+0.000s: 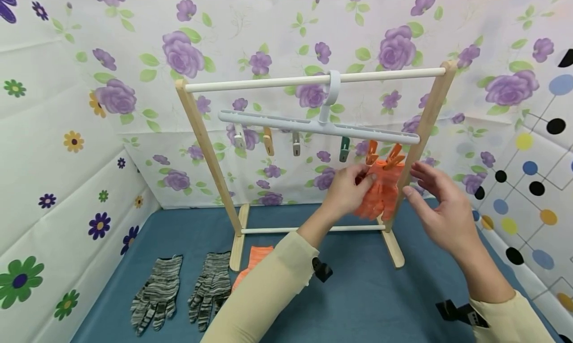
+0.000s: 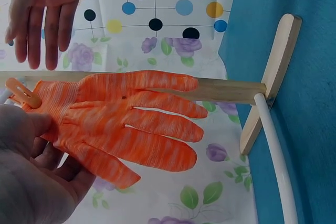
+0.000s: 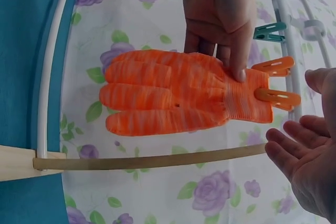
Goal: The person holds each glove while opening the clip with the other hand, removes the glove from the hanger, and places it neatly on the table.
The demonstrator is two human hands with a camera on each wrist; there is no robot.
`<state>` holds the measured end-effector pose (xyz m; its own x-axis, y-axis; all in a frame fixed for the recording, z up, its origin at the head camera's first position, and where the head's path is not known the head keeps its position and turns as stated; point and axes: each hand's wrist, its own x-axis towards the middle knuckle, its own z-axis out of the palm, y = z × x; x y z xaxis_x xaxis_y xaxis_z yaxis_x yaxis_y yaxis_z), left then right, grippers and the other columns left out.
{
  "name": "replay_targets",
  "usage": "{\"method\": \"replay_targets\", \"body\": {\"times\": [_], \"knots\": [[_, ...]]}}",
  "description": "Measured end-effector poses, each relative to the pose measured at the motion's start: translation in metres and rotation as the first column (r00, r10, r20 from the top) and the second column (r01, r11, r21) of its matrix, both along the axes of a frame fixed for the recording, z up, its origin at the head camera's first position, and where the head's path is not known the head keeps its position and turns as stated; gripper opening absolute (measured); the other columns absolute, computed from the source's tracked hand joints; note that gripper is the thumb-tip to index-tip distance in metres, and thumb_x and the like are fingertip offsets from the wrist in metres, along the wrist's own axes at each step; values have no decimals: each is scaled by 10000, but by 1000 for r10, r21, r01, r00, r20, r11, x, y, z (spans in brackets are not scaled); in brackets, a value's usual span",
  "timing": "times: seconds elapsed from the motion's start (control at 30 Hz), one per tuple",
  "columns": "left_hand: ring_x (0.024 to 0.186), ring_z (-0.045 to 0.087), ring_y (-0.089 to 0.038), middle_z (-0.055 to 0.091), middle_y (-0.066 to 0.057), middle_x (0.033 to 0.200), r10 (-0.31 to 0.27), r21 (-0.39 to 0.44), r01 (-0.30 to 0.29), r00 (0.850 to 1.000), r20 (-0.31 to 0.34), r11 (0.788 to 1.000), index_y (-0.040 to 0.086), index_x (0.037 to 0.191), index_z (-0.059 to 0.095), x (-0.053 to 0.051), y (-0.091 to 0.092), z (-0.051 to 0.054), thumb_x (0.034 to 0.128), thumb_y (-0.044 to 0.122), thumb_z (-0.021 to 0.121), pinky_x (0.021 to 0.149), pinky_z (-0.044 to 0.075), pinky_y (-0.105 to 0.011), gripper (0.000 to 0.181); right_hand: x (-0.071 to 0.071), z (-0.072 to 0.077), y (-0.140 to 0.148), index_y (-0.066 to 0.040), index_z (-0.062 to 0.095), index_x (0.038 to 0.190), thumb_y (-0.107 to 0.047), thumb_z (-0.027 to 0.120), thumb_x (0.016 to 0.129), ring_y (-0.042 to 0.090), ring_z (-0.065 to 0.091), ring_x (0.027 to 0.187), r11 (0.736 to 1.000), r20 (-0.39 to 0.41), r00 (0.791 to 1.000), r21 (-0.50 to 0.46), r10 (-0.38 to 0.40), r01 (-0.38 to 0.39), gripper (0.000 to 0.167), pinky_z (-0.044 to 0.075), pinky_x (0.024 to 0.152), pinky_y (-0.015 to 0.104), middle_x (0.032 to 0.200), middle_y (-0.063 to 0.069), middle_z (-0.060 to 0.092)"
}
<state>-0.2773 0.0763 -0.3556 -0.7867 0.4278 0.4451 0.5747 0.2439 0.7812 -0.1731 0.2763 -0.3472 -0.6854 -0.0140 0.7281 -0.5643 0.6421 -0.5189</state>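
An orange knit glove (image 1: 380, 191) hangs fingers-down from the white hanger (image 1: 313, 126), its cuff caught by two orange clips (image 3: 278, 98). My left hand (image 1: 346, 191) pinches the glove near the cuff, thumb in front and fingers behind, as the right wrist view shows. To the right of the glove, beside the wooden post, my right hand (image 1: 440, 209) is apart from it with fingers extended and nothing held. Along the hanger to the left are a green clip (image 1: 344, 149), a grey clip (image 1: 296, 144), a tan clip (image 1: 268, 141) and a white clip (image 1: 239, 136).
The hanger hooks over the top rail (image 1: 268, 83) of a wooden rack. Two grey striped gloves (image 1: 158, 291) lie on the blue table (image 1: 358, 293) at the left. Another orange glove (image 1: 259, 254) lies beside them, partly hidden by my left sleeve. Patterned cloth walls surround the table.
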Motion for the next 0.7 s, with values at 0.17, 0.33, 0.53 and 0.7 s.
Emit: {"method": "replay_targets", "body": {"times": [0.17, 0.33, 0.53, 0.7], "knots": [[786, 628, -77, 687, 52, 941, -25, 5, 25, 1000, 17, 1000, 65, 1190, 737, 5, -3, -1, 1109, 226, 611, 682, 521, -201, 220, -6, 2, -3, -79, 535, 1557, -61, 747, 1003, 0, 577, 1305, 999, 21, 1000, -41, 3, -2, 594, 419, 1050, 119, 1469, 139, 618], [826, 638, -80, 690, 45, 975, -55, 18, 54, 998, 40, 998, 53, 1215, 733, 9, -6, -2, 1113, 204, 601, 714, 539, -215, 225, -12, 3, -6, -67, 535, 1552, -76, 727, 1022, 52, 603, 1289, 995, 60, 998, -94, 37, -31, 563, 430, 1048, 127, 1471, 168, 609], [861, 647, -62, 708, 23, 1021, -94, 38, 92, 994, 51, 995, 37, 1242, 729, 14, -8, -4, 1112, 195, 601, 750, 548, -207, 241, -16, 7, -11, -59, 545, 1539, -87, 696, 1045, 39, 622, 1237, 990, 94, 993, -128, 75, -63, 516, 461, 1017, 133, 1459, 133, 618], [865, 653, -57, 715, 12, 1030, -124, 51, 121, 991, 57, 991, 27, 1250, 726, 18, -9, -6, 1112, 172, 596, 757, 552, -204, 238, -18, 9, -16, -73, 580, 1504, -106, 663, 1068, 46, 658, 1147, 983, 114, 988, -164, 103, -84, 445, 510, 921, 125, 1347, 111, 667]]}}
